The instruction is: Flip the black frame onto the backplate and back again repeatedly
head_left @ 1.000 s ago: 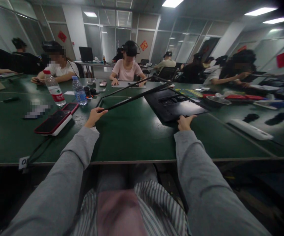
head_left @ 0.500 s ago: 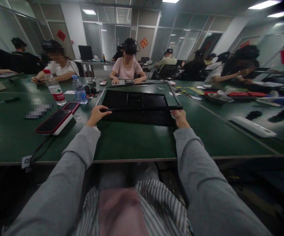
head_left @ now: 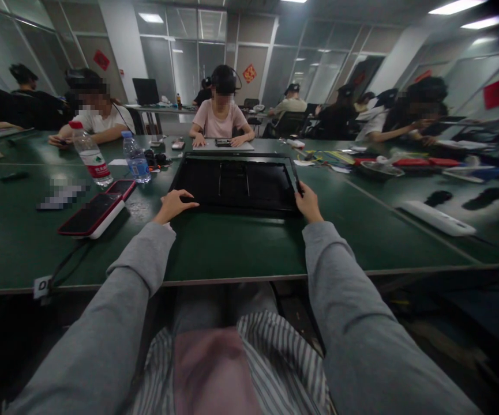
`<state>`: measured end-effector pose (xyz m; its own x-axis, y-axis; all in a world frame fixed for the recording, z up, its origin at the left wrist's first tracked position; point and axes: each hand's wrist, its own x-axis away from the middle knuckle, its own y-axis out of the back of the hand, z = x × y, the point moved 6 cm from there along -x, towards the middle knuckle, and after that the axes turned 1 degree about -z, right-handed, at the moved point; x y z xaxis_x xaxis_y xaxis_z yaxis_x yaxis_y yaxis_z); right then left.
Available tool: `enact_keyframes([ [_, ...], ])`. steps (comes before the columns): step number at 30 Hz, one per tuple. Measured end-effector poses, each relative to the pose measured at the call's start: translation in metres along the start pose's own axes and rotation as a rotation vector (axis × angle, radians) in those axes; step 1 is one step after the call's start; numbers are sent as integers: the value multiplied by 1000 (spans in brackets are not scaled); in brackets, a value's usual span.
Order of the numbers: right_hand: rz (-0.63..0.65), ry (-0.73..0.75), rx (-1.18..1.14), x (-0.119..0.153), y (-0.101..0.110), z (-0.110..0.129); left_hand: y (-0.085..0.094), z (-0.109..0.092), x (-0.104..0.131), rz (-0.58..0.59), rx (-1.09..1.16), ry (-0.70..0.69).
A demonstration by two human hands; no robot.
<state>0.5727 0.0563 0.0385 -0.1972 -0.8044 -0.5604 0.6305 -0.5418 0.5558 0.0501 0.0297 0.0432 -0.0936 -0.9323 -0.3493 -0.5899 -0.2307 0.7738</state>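
While head view shows green table (head_left: 240, 248), I have black frame (head_left: 240, 212) lying over black panel (head_left: 234, 178); left hand (head_left: 173, 206) pinches frame's near-left corner, right hand (head_left: 308, 200) grips right edge, fingers closed round it; bottles (head_left: 135, 158) stand left, near phones (head_left: 90, 214).

My sleeves (head_left: 340, 271) are plain grey, my clothing (head_left: 214, 369) dusty pink and grey-and-white striped; the frame (head_left: 295, 173) and panel (head_left: 201, 181) are black, the table (head_left: 232, 248) dark green, the bottle caps red cap (head_left: 75, 124) and blue cap (head_left: 126, 134), the phones (head_left: 91, 213) red-edged
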Motion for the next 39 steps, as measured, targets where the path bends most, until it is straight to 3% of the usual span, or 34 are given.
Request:
enact_keyframes([
  [3,-2,-118,83,4,1,-5,0,-2,1,34,-4,8],
  [7,19,-131,106,9,1,-2,-2,-4,3,84,-11,7],
  [14,-2,-173,-76,11,2,-9,-3,-7,4,96,-5,-25],
  [18,-20,-188,-156,11,0,-14,9,0,4,-107,-46,18],
  [21,-2,-206,-165,10,-3,-17,14,18,1,-217,-87,173],
  [24,-1,-219,-170,8,-5,-20,10,38,-3,-188,-70,301],
  [27,-7,-244,-159,7,-7,-25,6,47,-6,-142,-57,334],
  [33,-8,-281,-237,3,-10,-32,10,43,-6,-104,-109,319],
  [39,138,-491,-411,8,-14,-41,22,45,-2,-122,-81,323],
])
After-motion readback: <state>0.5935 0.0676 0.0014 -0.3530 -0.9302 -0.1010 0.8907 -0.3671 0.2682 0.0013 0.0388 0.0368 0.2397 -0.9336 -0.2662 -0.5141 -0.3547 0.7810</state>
